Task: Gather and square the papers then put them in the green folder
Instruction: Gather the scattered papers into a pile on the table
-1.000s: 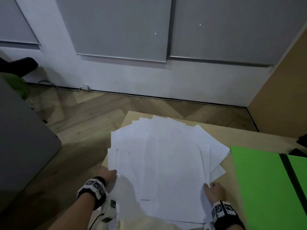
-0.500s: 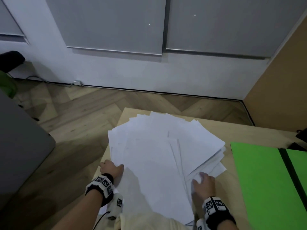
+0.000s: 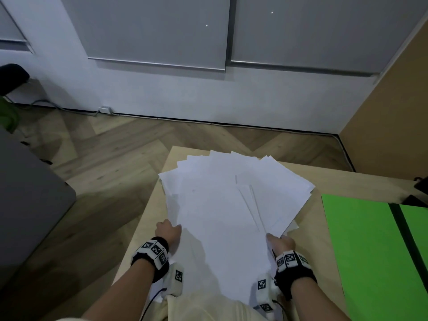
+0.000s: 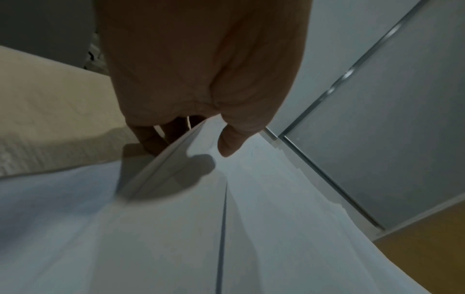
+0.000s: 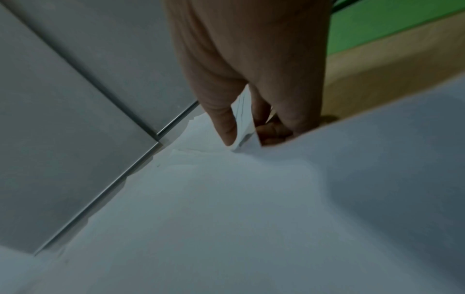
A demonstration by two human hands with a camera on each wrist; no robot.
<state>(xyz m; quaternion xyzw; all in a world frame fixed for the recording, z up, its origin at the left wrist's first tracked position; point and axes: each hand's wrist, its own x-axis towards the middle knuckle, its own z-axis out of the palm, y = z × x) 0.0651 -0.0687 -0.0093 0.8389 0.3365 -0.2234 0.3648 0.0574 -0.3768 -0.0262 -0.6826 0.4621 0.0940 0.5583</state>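
A fanned heap of white papers (image 3: 231,209) lies on the light wooden table (image 3: 324,179), far ends spread out, near ends drawn together towards me. My left hand (image 3: 168,230) grips the heap's left edge; the left wrist view shows the thumb on top of the papers (image 4: 251,218) and the fingers (image 4: 151,139) under the raised edge. My right hand (image 3: 279,243) pinches the right edge, thumb over the papers (image 5: 226,199) and fingers (image 5: 271,129) curled beneath. The open green folder (image 3: 361,239) lies flat to the right, apart from the heap.
The table's left edge (image 3: 148,216) drops to herringbone wood floor. A grey surface (image 3: 27,200) stands at the left. A wooden panel (image 3: 393,107) rises at the right. Dark objects (image 3: 419,193) sit at the table's far right. The folder's dark spine (image 3: 403,232) runs between its green halves.
Both hands have drawn inward, narrowing the heap at its near end. The right hand slid left under the right-hand sheets, and the sheets fanned closer together.
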